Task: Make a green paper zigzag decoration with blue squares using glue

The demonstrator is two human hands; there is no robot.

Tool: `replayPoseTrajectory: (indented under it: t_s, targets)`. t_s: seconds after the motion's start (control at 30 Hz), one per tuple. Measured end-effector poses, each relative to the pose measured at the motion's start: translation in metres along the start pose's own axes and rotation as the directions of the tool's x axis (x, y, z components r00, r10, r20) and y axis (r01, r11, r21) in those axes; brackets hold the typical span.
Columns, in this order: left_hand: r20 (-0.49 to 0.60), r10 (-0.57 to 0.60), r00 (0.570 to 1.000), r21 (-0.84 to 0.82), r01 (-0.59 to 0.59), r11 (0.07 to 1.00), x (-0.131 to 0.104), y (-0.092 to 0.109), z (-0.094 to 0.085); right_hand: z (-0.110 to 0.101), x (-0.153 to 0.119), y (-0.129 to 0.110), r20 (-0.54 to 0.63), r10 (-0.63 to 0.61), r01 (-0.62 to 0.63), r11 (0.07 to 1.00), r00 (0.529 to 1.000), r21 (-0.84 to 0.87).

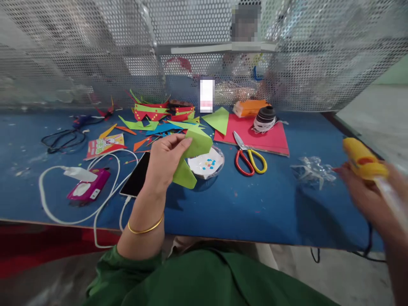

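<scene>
Near the middle of the table, my left hand (167, 157) pinches a folded light-green paper cutout (200, 142) between thumb and fingers. Its lower flap hangs beside a clear bowl (219, 163) holding white paper and small blue, yellow and pink bits. At the far right, my right hand (366, 197) is wrapped round a yellow hot glue gun (363, 159) with a glue stick at its back. The nozzle is hard to make out. A crumpled heap of clear plastic or dried glue (314, 170) lies just left of that hand.
Scissors (245, 155) with red and yellow handles lie before a red sheet (255, 134) bearing a cord spool (265, 118). Decorated paper masks (149, 111) and scraps stand at the back. Left are a phone (137, 176), white cable and purple power strip (91, 185). Perforated metal mesh (191, 25) borders the back.
</scene>
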State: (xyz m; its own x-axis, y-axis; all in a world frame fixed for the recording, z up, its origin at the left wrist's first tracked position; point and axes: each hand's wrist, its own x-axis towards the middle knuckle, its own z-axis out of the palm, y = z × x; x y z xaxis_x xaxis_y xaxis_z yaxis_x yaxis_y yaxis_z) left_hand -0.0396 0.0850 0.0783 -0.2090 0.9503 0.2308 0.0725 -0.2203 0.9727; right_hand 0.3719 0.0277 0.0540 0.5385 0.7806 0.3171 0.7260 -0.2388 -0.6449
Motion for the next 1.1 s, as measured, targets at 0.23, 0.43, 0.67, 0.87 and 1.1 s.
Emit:
replayPoseTrajectory:
  t_s: [0.23, 0.43, 0.67, 0.87, 1.1]
  targets:
    - [0.145, -0.057, 0.988, 0.092, 0.044, 0.995, -0.016, -0.005, 0.011, 0.040, -0.062, -0.120, 0.275, -0.166, -0.144, 0.544, 0.947, 0.826]
    - [0.137, -0.106, 0.985, 0.069, 0.097, 0.993, -0.016, -0.007, 0.013, 0.098, -0.077, -0.150, 0.270, -0.368, -0.032, 0.541, 0.890, 0.841]
    - [0.199, -0.128, 0.972, 0.040, 0.122, 0.992, -0.021, -0.008, 0.021, 0.121, -0.078, -0.142, 0.524, -0.184, -0.382, 0.496, 0.831, 0.780]
    - [0.305, -0.153, 0.940, 0.123, 0.121, 0.985, -0.027, -0.013, 0.029, 0.117, -0.083, -0.137, 0.478, -0.235, -0.262, 0.599, 0.846, 0.757]
    - [0.216, -0.201, 0.956, 0.046, 0.195, 0.980, -0.026, -0.014, 0.029, 0.100, -0.079, -0.131, 0.202, -0.445, 0.234, 0.743, 0.872, 0.627]
